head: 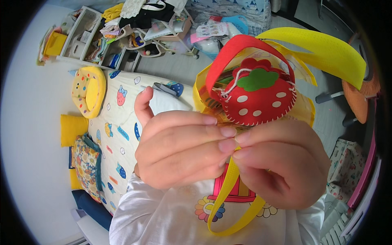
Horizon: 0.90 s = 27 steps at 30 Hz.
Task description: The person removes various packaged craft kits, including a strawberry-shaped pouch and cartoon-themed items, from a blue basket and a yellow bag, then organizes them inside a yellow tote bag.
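Both my hands meet at the near edge of a yellow bag. My left hand has its fingertips pressed against those of my right hand, pinching the bag's yellow edge or strap between them. From there a yellow strap loops down in front of my white shirt. Another broad yellow strap arches over the far right side. A red felt strawberry pouch with a green leaf, white dots, white stitching and a red handle lies on the bag's opening, just beyond my fingers. Contents partly show beneath the pouch.
A bed with a patterned sheet lies at the left, bearing a small yellow toy sofa and cushions. Behind stand shelves of folded clothes and a blue basket. A chair stands at the right.
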{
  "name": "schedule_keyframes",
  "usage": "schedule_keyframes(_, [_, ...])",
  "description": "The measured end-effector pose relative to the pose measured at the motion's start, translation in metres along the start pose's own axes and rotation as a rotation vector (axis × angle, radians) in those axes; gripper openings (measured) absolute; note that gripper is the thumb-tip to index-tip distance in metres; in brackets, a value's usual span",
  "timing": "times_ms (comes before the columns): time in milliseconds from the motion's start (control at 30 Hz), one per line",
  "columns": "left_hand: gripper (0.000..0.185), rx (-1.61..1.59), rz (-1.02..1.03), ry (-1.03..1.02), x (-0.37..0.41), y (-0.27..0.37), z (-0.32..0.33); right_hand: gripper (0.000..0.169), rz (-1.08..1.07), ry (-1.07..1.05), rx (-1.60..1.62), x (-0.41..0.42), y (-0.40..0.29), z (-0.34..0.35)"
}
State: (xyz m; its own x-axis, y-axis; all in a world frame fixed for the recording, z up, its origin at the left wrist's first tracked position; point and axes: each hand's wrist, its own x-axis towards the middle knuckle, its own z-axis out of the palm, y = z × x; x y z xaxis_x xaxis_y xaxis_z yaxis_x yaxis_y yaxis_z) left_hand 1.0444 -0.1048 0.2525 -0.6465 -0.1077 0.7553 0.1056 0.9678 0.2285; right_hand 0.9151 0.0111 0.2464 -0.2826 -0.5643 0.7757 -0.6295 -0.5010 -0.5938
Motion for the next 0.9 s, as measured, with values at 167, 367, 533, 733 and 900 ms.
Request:
schedule_keyframes(167, [0.015,0.106,0.02,-0.034,-0.002,0.004,-0.004,0.025,-0.013,0.016,-0.014,-0.002,-0.001,0.001])
schedule_keyframes(367, [0.025,0.273,-0.085,-0.154,0.001,0.025,-0.017,0.024,-0.025,0.02,-0.016,-0.002,-0.001,0.002])
schedule_keyframes(533, [0.022,0.24,-0.09,-0.143,0.001,0.027,-0.016,0.024,-0.007,0.013,-0.053,-0.005,-0.004,0.0])
schedule_keyframes(733, [0.013,-0.056,-0.123,-0.048,-0.001,0.016,-0.002,0.024,0.039,0.148,-0.033,-0.007,-0.006,0.012])
schedule_keyframes(900, [0.011,-0.171,-0.161,0.124,-0.007,0.017,0.008,0.024,0.018,0.02,0.048,-0.008,0.0,0.003])
